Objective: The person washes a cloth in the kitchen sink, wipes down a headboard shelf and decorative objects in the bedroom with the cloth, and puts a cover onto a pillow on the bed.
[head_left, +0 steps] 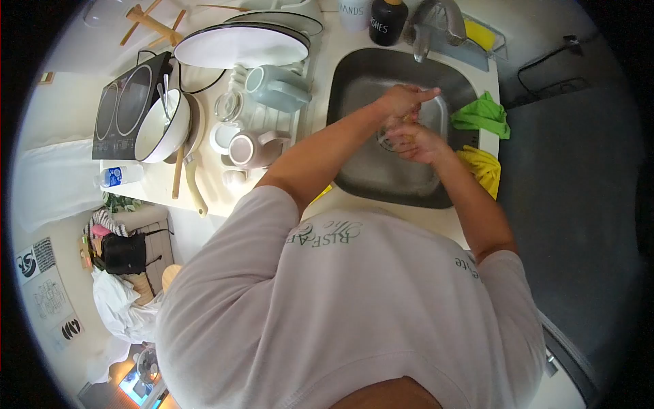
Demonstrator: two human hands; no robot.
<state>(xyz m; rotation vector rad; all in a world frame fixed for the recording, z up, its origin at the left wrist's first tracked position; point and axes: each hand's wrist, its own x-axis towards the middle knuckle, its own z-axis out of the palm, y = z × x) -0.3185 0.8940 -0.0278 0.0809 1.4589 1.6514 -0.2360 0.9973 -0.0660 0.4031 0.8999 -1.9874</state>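
Over the grey metal sink (354, 163), my left hand (405, 102) is bent at the wrist, one digit stretched to the right and the other fingers curled below. My right hand (421, 144) sits just nearer to me, its fingers curled in toward the left hand. Between the two, small orange-yellow and clear patches show, but the fingers and blur hide what they belong to. The drain (385, 142) lies beneath, partly covered by my hands. A faucet (422, 44) reaches over the sink's far edge.
A green cloth (482, 117) and a yellow cloth (482, 169) hang over the sink's right rim. Left of it, a rack holds a blue-grey pitcher (279, 88), a pinkish mug (252, 148) and a white platter (242, 46). A black bottle (388, 24) stands behind the sink. Pans sit near the cooktop (126, 102).
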